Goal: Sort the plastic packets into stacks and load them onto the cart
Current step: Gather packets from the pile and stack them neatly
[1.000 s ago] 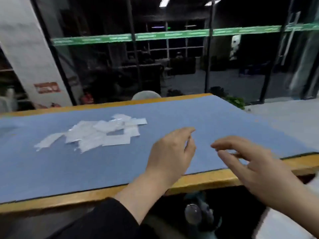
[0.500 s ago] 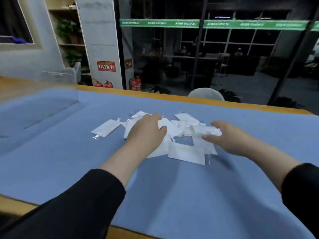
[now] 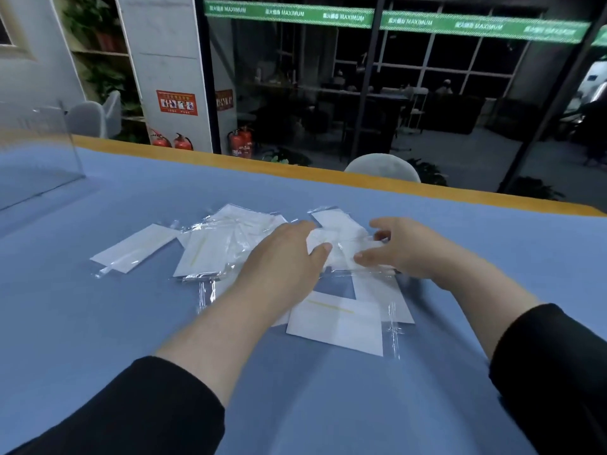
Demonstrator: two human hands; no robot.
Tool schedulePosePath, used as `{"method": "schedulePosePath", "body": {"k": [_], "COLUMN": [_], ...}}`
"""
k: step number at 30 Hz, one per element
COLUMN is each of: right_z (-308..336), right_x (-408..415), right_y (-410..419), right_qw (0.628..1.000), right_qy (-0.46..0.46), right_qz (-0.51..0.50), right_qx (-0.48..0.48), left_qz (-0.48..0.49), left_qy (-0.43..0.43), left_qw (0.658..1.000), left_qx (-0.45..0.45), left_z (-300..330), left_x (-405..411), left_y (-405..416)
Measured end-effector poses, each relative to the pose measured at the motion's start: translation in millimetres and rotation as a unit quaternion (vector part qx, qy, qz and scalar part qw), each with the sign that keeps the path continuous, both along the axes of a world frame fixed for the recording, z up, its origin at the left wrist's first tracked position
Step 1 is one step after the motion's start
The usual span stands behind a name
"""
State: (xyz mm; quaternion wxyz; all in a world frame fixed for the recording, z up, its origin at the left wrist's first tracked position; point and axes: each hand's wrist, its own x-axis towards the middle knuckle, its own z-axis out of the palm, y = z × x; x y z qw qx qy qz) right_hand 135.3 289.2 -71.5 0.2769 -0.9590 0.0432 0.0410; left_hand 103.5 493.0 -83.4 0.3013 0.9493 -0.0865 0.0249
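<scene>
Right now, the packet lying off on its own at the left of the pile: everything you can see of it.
The lone packet is a clear plastic sleeve holding a white rectangular insert with a faint yellowish line along it. It lies flat on the blue table cover, angled, near end lower left. Crinkled clear film sticks out past the insert at that end. Neither hand touches it; its far corner lies close to the pile, contact unclear.
</scene>
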Motion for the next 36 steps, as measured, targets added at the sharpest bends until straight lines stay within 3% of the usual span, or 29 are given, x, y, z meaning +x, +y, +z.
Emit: {"method": "schedulePosePath", "body": {"k": [6,9,13,22,25,27,29,32,36], "right_z": [6,17,26,32,28,21,15,25,55], "right_x": [21,34,46,52,44,39,36,28,3], "right_y": [5,15,36,65,73,77,76,63,40], "right_qw": [0.999,0.998,0.99,0.991,0.997,0.998,0.993,0.977,0.951], "right_qy": [0.0,0.035,0.061,0.085,0.052,0.031,-0.009,-0.134,-0.256], "right_qz": [-0.03,-0.035,-0.012,0.037,0.043,0.036,0.032,0.04,0.082], "right_qx": [0.023,-0.037,-0.125,-0.099,-0.032,0.041,0.117,0.163,0.155], "left_qz": [0.007,0.06,0.05,0.051,0.053,0.055,0.093,0.147,0.143], "left_qy": [-0.006,-0.033,0.02,0.088,0.109,0.074,-0.024,-0.18,-0.218], "left_qw": [1.0,0.996,0.991,0.991,0.975,0.965,0.954,0.908,0.882], "left_qx": [-0.019,0.047,0.124,-0.089,-0.186,-0.246,-0.285,-0.348,-0.392], "left_z": [-2,-1,-6,3,5,4,5,8,15], "left_x": [5,10,12,13,13,14,14,16,13], "left_y": [2,8,12,11,9,10,15,22,21]}}
